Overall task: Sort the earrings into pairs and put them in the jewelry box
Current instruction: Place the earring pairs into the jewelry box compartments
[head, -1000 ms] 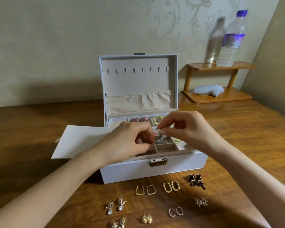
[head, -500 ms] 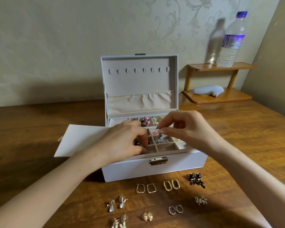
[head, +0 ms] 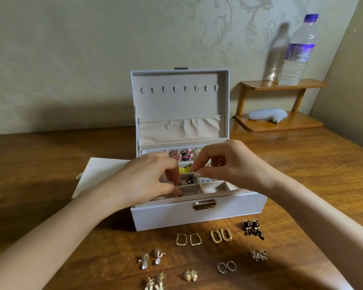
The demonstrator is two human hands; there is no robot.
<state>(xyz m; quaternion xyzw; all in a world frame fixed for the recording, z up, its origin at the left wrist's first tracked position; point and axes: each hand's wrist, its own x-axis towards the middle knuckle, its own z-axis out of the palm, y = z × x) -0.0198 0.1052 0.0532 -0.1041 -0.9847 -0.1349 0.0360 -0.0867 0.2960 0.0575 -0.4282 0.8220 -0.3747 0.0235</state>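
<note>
The white jewelry box [head: 166, 214] stands open at the table's middle, lid upright. Pink earrings [head: 179, 154], yellow ones [head: 184, 170] and clear ones [head: 205, 180] lie in its compartments. My left hand [head: 143, 181] reaches into a middle compartment, its curled fingertips pinching a small dark earring [head: 186, 182]. My right hand [head: 224, 166] hovers just above, thumb and forefinger pinched together on something tiny and mostly hidden. Pairs lie on the table in front: square gold hoops [head: 189, 239], oval gold hoops [head: 220, 235], black cat earrings [head: 252, 228] and several others.
A white card [head: 101, 172] lies flat against the box's left side. At the back right, a wooden two-tier shelf [head: 281, 122] carries a water bottle [head: 298, 51] and a pale white object [head: 267, 115]. The wall runs close behind the box.
My left hand has shifted left and lower into the compartment, uncovering the pink and yellow earrings. My right hand has kept its pinch and hardly moved.
</note>
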